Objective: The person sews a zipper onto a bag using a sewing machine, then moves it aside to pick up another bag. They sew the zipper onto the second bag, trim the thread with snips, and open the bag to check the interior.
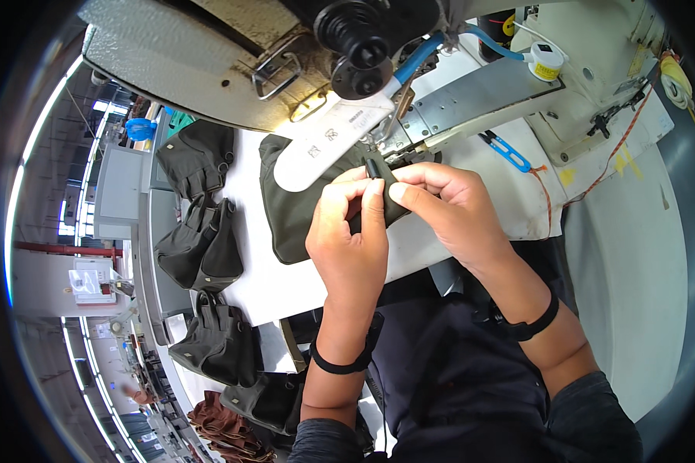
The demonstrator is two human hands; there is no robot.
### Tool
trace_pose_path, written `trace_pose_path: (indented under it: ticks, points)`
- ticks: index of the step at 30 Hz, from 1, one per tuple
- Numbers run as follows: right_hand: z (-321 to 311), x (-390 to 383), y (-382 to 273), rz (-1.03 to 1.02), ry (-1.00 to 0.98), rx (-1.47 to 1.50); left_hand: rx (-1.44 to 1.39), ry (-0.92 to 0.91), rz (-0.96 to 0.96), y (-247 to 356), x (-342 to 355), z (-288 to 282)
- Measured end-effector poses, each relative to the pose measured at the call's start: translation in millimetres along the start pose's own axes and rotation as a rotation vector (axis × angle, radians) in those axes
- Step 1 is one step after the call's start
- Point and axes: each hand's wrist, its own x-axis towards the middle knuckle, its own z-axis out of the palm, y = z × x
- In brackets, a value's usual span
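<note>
A dark olive fabric piece [289, 220] lies on the white table under the sewing machine's head. At its near right edge, my left hand [351, 212] is closed, thumb and forefinger pinching a small black rod-like piece [372, 167] whose exact kind I cannot make out. My right hand [452, 204] is beside it, thumb and forefinger pressed together at the olive fabric's edge. Both hands are just in front of the sewing machine's metal needle plate [417, 131]. The needle area is partly hidden by a white guard plate [328, 147].
Several dark olive bags [197, 243] stand along the table's left side. Below them is a pile of brown fabric [224, 424]. A blue-handled tool [506, 151] and an orange cord [550, 201] lie right of the machine bed. The machine head [193, 62] hangs low overhead.
</note>
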Motion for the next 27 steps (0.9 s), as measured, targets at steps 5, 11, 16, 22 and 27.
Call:
trace_pose_path:
  ticks: [5,11,16,22,27]
  points:
    - [-2,11,0,0.004,-0.005,0.037,0.013,-0.001,-0.024,0,9,4]
    - [1,13,-5,0.013,-0.001,0.002,-0.051,-0.007,-0.080,-1,12,3]
    - [2,19,-13,0.058,0.012,-0.031,0.002,0.039,-0.050,-7,17,9]
    - [-3,19,-24,0.108,0.066,-0.163,-0.014,0.021,-0.073,-9,22,8]
    - [-24,18,-32,0.066,-0.165,-0.503,0.037,-0.032,-0.048,0,20,-4]
